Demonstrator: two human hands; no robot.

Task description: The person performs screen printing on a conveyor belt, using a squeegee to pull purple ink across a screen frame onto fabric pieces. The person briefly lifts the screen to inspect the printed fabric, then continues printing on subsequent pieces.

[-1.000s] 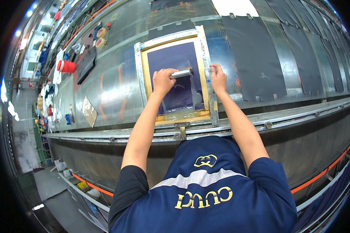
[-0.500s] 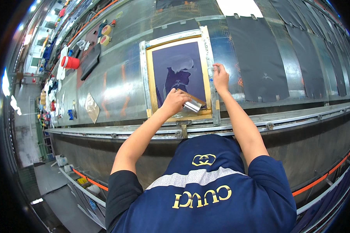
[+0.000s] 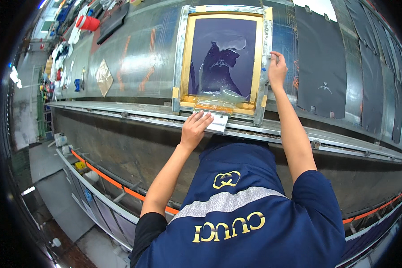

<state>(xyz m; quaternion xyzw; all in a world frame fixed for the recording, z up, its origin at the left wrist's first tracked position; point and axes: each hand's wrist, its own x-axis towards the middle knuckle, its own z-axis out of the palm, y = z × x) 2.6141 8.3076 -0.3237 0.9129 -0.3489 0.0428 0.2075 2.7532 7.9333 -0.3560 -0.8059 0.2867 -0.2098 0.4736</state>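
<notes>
Currently one left hand grasps one metal squeegee at the near edge of one framed screen, by the surface's near edge; one right hand curls at the screen's right edge, its hold too unclear to tell.

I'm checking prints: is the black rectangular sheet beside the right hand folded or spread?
Spread: the black rectangular sheet lies flat, its white arched print showing.

a printing workshop, with framed screen and long worktable.
</notes>
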